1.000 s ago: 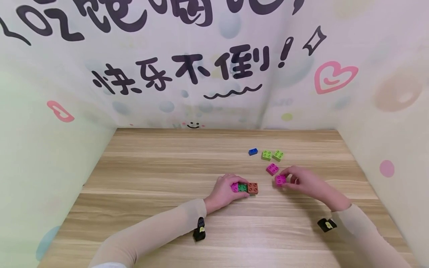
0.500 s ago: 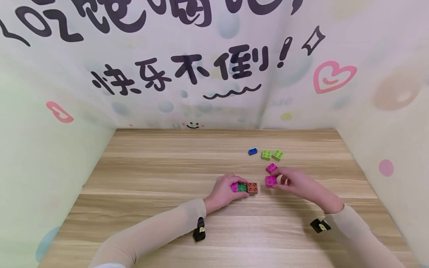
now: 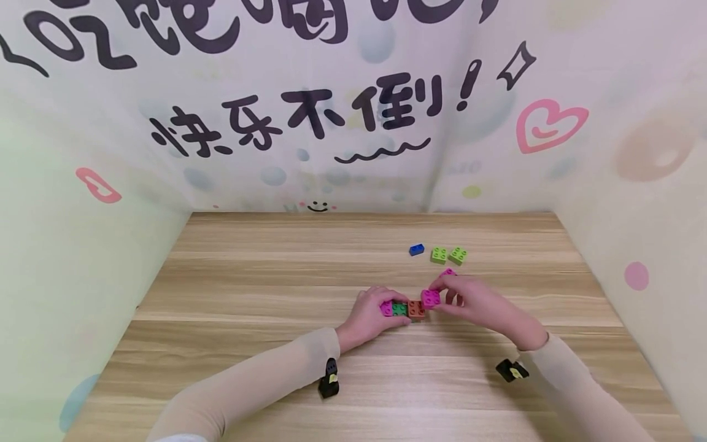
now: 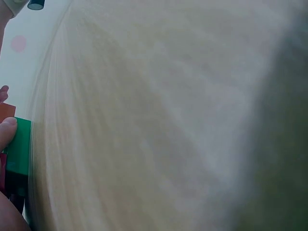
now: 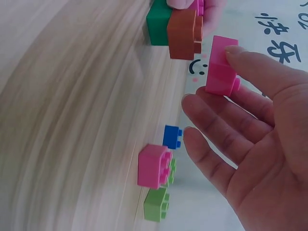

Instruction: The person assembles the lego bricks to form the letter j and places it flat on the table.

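On the table, my left hand [image 3: 375,313] grips a row of building blocks, its thumb against the green block [image 4: 19,149]. A magenta block [image 3: 386,309] sits at the row's left, partly under the hand. At the right end is a brown block [image 3: 417,309]; how it joins the green one I cannot tell. My right hand [image 3: 480,304] pinches a pink block [image 5: 222,66] between thumb and fingers. It is held raised, close to the brown block's right side, with a gap between them in the right wrist view.
A second pink block [image 5: 151,166] lies on the table beyond the right hand, mostly hidden in the head view. Behind it are two lime green blocks [image 3: 439,255] and a small blue block [image 3: 417,250]. Printed fabric walls [image 3: 309,178] enclose the wooden table [image 3: 265,258].
My right hand has carried the pink block leftwards to the brown block, covering part of the other pink block in the head view. My left hand stays in place.
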`<state>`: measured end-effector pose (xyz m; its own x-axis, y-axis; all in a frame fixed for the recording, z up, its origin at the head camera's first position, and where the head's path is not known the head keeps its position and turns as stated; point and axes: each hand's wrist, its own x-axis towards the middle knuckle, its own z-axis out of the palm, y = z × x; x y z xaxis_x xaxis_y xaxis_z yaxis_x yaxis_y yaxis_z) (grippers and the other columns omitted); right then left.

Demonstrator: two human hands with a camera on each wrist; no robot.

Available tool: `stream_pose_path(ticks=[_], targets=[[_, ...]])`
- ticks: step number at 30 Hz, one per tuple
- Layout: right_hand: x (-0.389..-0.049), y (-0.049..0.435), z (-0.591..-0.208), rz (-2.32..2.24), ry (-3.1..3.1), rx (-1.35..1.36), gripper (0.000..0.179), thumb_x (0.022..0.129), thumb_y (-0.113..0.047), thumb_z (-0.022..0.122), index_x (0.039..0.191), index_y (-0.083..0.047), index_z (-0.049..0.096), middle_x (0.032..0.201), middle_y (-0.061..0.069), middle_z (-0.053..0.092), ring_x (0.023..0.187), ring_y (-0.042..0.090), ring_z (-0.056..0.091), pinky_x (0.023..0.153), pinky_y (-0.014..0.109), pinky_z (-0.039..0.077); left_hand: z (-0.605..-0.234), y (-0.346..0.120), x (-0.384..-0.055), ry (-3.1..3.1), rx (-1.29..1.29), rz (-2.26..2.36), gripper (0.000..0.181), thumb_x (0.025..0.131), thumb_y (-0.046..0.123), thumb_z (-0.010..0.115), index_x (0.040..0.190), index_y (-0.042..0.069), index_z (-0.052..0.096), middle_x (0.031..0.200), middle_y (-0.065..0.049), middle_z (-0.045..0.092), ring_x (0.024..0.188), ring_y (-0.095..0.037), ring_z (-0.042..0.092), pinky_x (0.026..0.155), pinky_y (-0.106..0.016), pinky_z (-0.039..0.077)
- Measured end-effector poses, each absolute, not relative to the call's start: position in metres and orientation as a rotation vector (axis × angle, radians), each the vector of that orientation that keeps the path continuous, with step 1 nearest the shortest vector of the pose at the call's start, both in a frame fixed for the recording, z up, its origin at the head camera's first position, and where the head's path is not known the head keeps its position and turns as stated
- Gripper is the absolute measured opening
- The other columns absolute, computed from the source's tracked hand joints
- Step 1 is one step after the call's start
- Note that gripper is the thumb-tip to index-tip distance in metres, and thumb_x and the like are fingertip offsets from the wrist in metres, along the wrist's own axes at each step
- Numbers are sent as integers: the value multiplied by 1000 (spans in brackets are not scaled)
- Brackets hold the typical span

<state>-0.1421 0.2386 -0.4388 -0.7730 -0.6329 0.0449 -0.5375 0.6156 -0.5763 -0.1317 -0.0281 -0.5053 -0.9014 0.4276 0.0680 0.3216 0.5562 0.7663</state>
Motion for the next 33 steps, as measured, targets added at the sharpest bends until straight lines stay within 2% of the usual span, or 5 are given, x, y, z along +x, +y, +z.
stream_pose_path(ticks=[9,25,33], targets=[[-140,227,-442,-910,2609,-928,27,96,-14,77,122,-11,68,109,-3,67,89,8,62,74,26,55,-505,-28,-132,2659,659,1264,40,85,37,87,121,23,76,120,6,73,111,-13,60,102,-41,37],[-139,218,-446,-961,2573,-984,27,96,-17,77,121,-11,68,106,-5,68,84,6,61,71,25,55,-505,-28,-132,2662,669,1263,42,85,35,88,122,22,76,120,5,74,111,-14,59,100,-40,37],[-139,217,-449,-987,2568,-1038,28,96,-14,76,122,-9,67,108,-2,70,87,10,62,71,27,56,-504,-29,-132,2674,687,1268,42,85,36,88,122,21,76,119,4,74,111,-15,60,98,-39,38]])
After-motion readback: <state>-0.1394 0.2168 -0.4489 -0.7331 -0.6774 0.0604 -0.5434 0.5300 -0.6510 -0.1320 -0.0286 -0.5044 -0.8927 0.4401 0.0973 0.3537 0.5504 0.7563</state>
